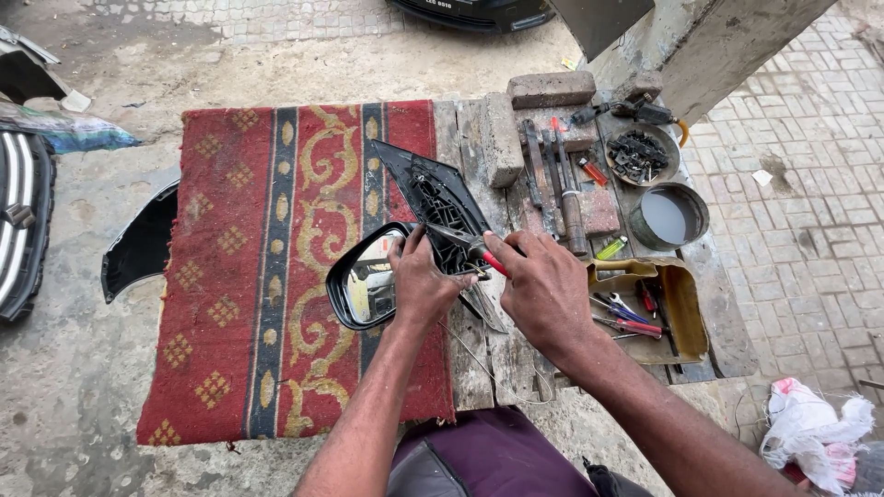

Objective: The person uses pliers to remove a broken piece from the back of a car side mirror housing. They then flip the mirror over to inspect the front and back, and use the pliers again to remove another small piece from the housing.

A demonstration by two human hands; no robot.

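Left hand (419, 281): closed grip on the car side mirror (364, 281), fingers curled over its upper right edge, thumb side against the housing. The mirror lies glass up on the red patterned rug (267, 276), near the rug's right border, and reflects pale light.

Right hand (543, 285): closed grip on a red-handled screwdriver (470, 244). The red handle shows between thumb and forefinger; the metal shaft points up and left, its tip on the black plastic mirror bracket (433, 198). The bracket is a triangular ribbed piece, tilted, its lower end meeting the mirror housing between the two hands.

The rug covers the left part of a worn wooden surface (479, 359). Thin wires (460, 345) trail from under the hands across the bare planks toward the near edge.

Right part of the surface: two bricks (551, 88), a row of long metal tools (552, 179), a round dish of dark small parts (638, 155), a round tin holding grey liquid (669, 217), and an open yellow tray (686, 308) with pliers and screwdrivers inside. A green lighter (611, 248) lies just above the tray.

On the ground to the left, a black car body panel (138, 248) touches the surface's edge. A white plastic bag (810, 423) lies on the paving at lower right
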